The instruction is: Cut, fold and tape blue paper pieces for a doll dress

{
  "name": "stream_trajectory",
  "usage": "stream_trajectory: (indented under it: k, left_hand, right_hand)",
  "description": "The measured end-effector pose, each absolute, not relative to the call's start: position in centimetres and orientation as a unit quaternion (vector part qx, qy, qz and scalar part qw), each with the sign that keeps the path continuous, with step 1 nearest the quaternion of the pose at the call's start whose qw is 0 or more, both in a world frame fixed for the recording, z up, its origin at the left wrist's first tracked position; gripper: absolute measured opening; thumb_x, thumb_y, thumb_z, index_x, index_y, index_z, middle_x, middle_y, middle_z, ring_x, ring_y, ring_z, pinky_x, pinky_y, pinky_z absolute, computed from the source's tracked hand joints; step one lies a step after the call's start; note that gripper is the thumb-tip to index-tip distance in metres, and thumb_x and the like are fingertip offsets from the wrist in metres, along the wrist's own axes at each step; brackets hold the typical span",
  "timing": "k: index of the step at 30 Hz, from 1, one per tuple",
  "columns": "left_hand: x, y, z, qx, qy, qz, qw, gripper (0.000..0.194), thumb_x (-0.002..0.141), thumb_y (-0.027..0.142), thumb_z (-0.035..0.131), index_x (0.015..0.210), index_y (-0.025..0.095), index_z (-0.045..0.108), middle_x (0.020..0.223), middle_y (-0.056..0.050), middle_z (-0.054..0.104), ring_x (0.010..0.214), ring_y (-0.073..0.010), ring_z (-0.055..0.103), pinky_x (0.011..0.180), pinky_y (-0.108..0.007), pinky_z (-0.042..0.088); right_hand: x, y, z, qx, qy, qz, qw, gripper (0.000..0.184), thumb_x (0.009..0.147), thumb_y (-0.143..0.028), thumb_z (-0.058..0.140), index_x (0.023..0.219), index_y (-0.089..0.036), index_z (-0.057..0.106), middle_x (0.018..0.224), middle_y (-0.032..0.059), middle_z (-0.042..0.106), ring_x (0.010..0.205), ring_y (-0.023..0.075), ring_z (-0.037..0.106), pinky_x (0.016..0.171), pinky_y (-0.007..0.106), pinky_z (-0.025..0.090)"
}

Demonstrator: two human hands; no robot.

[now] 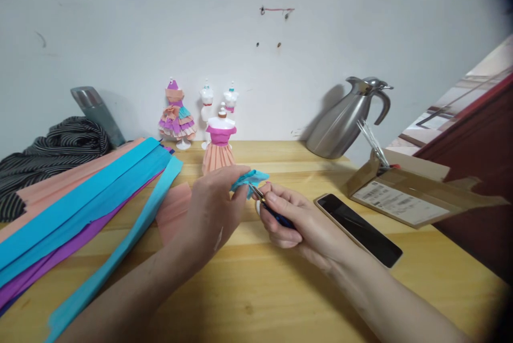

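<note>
My left hand [212,207] pinches a small folded piece of blue crepe paper [256,176] above the middle of the table. Closed round dark-handled scissors [280,217], my right hand [288,215] points their metal tips at the paper's lower edge. Whether the blades are cutting into it I cannot tell. Just behind my hands stands a small mannequin [219,142] in a magenta top and pleated peach skirt. A peach paper piece [174,210] lies left of my left hand, partly hidden by it.
Long crepe paper strips [92,209] cover the table's left side, beside a striped cloth [56,145] and a flask [100,113]. More small mannequins [176,113] stand at the wall. To the right are a phone [358,228], a steel jug [340,118] and a cardboard box [404,196].
</note>
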State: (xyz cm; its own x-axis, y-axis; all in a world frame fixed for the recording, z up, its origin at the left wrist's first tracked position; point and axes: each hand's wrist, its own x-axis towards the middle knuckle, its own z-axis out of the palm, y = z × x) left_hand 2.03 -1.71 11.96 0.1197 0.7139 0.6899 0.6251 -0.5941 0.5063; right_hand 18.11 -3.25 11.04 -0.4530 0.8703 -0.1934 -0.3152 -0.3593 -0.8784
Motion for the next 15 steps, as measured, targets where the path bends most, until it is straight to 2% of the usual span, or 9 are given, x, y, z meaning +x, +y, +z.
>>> stream_trajectory:
  k: [6,15]
  left_hand:
    - [1.89,-1.56,11.72,0.749,0.448,0.486,0.05,0.021,0.072,0.01,0.059,0.087,0.019,0.071,0.082,-0.003,0.076,0.07,-0.0173,0.069,0.066,-0.027,0.055]
    - [1.69,-1.27,12.02,0.739,0.473,0.467,0.112,0.023,0.071,0.009,0.056,0.084,0.02,0.072,0.07,0.002,0.073,0.056,-0.012,0.06,0.055,-0.022,0.047]
  right_hand:
    - [18.18,-3.04,10.58,-0.34,-0.412,0.747,0.397,0.036,0.076,-0.043,0.073,0.082,-0.019,0.047,0.052,-0.007,0.054,0.033,-0.0012,0.018,0.036,0.015,0.009]
    - [18.18,-3.1,10.67,-0.34,-0.408,0.748,0.398,0.036,0.076,-0.042,0.073,0.082,-0.019,0.046,0.052,-0.0061,0.054,0.033,-0.0008,0.02,0.036,0.015,0.009]
